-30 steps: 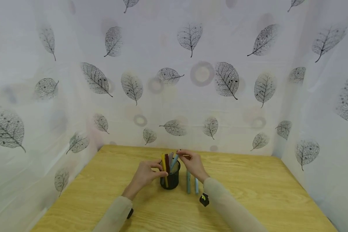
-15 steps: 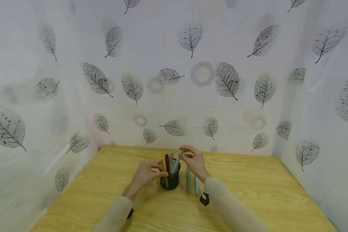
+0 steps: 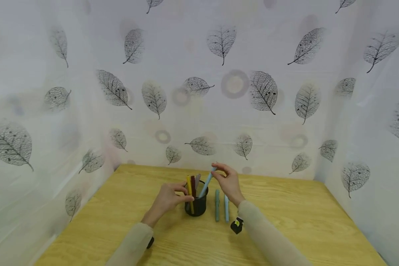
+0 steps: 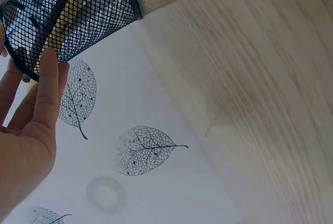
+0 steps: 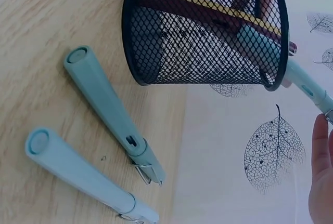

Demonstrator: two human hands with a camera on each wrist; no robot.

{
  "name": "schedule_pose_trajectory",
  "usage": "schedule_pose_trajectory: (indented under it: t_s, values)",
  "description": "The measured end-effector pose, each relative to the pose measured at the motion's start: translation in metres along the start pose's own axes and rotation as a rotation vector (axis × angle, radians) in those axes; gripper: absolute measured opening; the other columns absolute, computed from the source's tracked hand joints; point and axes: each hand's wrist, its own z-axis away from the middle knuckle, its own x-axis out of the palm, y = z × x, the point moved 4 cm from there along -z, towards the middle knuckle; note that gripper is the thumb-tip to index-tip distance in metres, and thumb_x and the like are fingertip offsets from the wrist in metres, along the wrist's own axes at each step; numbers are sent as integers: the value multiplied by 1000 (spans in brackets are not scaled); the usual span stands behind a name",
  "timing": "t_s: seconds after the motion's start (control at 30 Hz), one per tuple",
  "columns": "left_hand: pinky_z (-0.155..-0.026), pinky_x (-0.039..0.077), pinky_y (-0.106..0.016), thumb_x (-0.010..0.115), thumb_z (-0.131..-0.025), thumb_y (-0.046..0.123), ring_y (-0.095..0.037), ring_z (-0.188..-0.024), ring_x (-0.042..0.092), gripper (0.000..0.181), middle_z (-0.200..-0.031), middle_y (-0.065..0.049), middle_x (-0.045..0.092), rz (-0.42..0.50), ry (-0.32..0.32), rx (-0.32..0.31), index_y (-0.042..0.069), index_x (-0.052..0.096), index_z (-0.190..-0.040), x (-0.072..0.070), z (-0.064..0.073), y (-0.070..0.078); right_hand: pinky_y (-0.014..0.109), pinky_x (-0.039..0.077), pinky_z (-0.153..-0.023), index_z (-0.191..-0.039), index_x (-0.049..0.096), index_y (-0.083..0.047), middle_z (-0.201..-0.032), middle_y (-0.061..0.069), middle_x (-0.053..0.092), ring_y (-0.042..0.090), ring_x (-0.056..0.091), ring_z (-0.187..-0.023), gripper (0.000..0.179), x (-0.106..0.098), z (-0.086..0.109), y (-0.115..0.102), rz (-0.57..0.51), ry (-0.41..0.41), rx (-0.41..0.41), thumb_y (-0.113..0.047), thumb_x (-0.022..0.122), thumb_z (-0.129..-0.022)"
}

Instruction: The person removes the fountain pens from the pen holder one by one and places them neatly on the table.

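A black mesh pen holder (image 3: 195, 208) stands upright on the table, holding a yellow pen (image 3: 189, 184), a dark red pen (image 3: 193, 184) and a greyish pen (image 3: 197, 179). My left hand (image 3: 169, 199) holds the holder at its rim from the left; in the left wrist view, fingers (image 4: 48, 86) lie against the mesh. Above the holder's right side, my right hand (image 3: 228, 181) pinches the upper end of a light blue pen (image 3: 206, 184). That pen slants to the right, its lower part inside the mesh, as the right wrist view shows (image 5: 307, 83).
Right of the holder, a grey-green pen (image 3: 217, 205) and a pale blue pen (image 3: 226, 208) lie side by side on the wooden table (image 3: 279, 221). A white curtain (image 3: 199, 118) with leaf prints rises behind the table and along both sides.
My right hand has moved up and to the right, drawing the light blue pen partly upward out of the holder. My left hand keeps its place at the rim.
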Motion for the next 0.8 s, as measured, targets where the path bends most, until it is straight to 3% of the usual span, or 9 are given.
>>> schedule_pose_trajectory:
  t_s: [0.17, 0.27, 0.4, 0.5, 0.63, 0.8]
  values:
    - [-50, 51, -22, 82, -77, 38, -16, -69, 72, 17, -130, -22, 61, 6, 3, 5, 23, 75, -74, 2, 0, 0, 23, 55, -84, -114, 66, 10, -122, 23, 65, 18, 65, -102, 26, -4, -5, 17, -51, 40, -23, 5, 68, -89]
    - [-47, 48, -23, 82, -77, 37, -12, -68, 71, 17, -130, -21, 62, 12, 5, -5, 24, 74, -73, 3, 1, 0, 25, 57, -82, -114, 67, 9, -113, 14, 69, 10, 65, -96, 26, -8, -7, 23, -78, 71, -28, 2, 69, -89]
    - [-47, 47, -23, 82, -77, 38, -12, -69, 71, 17, -130, -20, 63, 25, 7, -16, 24, 73, -72, 3, 2, -1, 40, 58, -82, -113, 67, 7, -95, 1, 70, 11, 66, -85, 26, -15, -9, 25, -143, 123, -29, 1, 70, -88]
    - [-47, 46, -22, 82, -77, 38, -20, -67, 72, 18, -130, -21, 62, 26, 2, -15, 24, 73, -72, 3, 2, -1, 45, 58, -82, -112, 67, 9, -90, 1, 69, 10, 67, -82, 26, -19, -12, 26, -190, 144, -21, 3, 70, -87]
    - [-46, 45, -21, 82, -77, 40, -26, -60, 70, 19, -129, -21, 62, 13, 1, -9, 23, 73, -72, 2, 1, -2, 38, 59, -81, -113, 66, 8, -93, 3, 69, 10, 67, -85, 28, -22, -15, 29, -216, 121, 6, 3, 71, -86]
    - [-48, 47, -21, 80, -77, 44, -21, -63, 71, 21, -130, -20, 63, -7, 3, -1, 24, 73, -74, 1, 0, -3, 34, 58, -83, -116, 64, 8, -97, 3, 70, 14, 67, -89, 33, -23, -15, 33, -240, 73, 36, 1, 73, -85]
